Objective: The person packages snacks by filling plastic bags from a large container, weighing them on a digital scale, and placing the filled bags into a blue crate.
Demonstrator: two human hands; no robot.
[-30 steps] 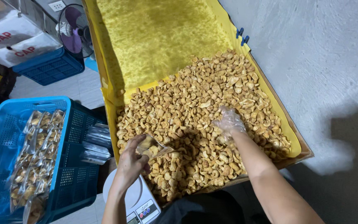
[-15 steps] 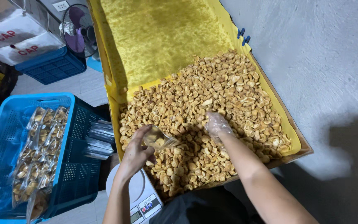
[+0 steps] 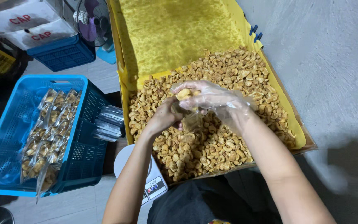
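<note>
Grey concrete floor [image 3: 332, 62] runs along the right of a long tray lined with yellow sheet [image 3: 175, 37], whose near half is heaped with pale brown snack pieces [image 3: 212, 141]. Over that heap the left hand [image 3: 164, 118], bare, is closed on a small clear bag [image 3: 191, 118] that already holds some pieces. The right hand [image 3: 210, 97], in a thin clear plastic glove, sits just above the bag's mouth with its fingers pinched together on a few pieces, touching the bag. Left of the tray stands a blue plastic crate [image 3: 5, 137] with filled, sealed packets [image 3: 48, 137] lying in it, and a few clear bags [image 3: 108, 122] lean at its right side. A white kitchen scale [image 3: 146, 182] sits below the left forearm. Farther back are a second blue crate [image 3: 63, 54] and a small fan [image 3: 94, 18].
</note>
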